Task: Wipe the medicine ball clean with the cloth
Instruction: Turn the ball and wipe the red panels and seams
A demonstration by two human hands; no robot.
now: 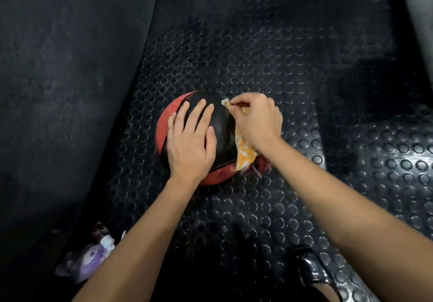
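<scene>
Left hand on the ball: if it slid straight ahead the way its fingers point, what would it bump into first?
Probably nothing soon. The left hand lies flat on the ball, fingers pointing up and away. Ahead is more ball, then the studded mat. The cloth and right hand sit off to the side.

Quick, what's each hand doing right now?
Left hand: open, flat on the ball.
Right hand: closed, pinching the cloth against the ball.
</scene>
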